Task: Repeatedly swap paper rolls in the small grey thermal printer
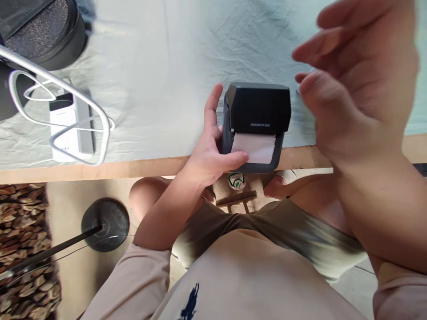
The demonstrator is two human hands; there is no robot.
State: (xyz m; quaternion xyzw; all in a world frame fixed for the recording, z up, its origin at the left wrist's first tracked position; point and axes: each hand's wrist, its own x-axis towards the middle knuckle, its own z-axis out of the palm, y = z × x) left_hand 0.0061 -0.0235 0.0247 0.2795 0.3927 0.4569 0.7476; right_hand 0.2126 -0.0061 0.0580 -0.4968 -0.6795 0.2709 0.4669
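A dark label printer [260, 106], marked NIIMBOT, is at the table's front edge with its front toward me. A white paper label [256, 146] shows in the opening below its black lid. My left hand [213, 151] grips the printer's left side, thumb across the lower left of the label and index finger pointing up beside the casing. My right hand [360, 75] is raised to the right of the printer and apart from it. Its fingers are loosely bent and spread from the thumb, with nothing visible held. Something small and pale behind its fingertips is mostly hidden.
A pale wrinkled cloth [150, 89] covers the wooden-edged table. To the left, a white cable [103, 115] loops over a white box [62, 120], below a round black case [63, 40]. A black round stand base [110, 222] is on the floor.
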